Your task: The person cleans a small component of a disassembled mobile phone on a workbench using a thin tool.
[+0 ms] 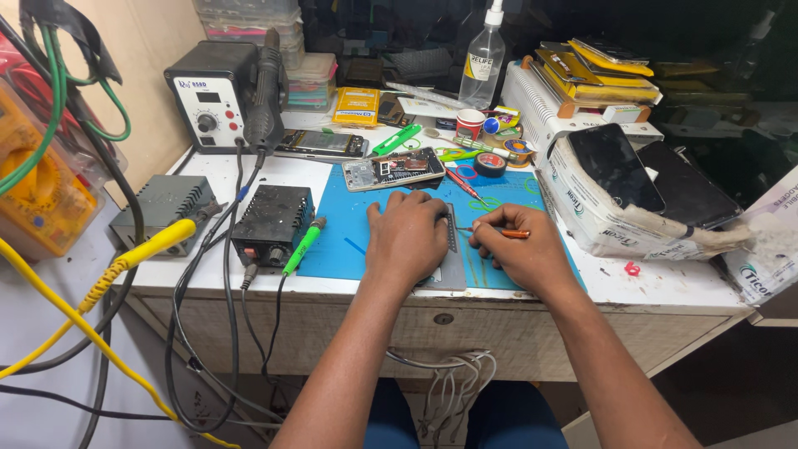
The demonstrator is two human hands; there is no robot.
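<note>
1. Pressing flat, fingers together, the left hand (407, 237) pinned a grey device (449, 249) on the blue mat (349, 241).
2. The right hand (519, 249) pinched an orange-handled screwdriver (503, 233), tip at the device's edge.
3. An opened phone (395, 169) lay behind; judging by this, disassembly looked underway, unfinished.

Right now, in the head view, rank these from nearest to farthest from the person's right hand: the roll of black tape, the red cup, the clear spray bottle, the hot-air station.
From the right hand:
1. Roll of black tape, just beyond the hand on the blue mat's far edge.
2. Red cup, farther back, behind the tape.
3. Clear spray bottle, at the bench's back.
4. Hot-air station, far left rear corner.
</note>
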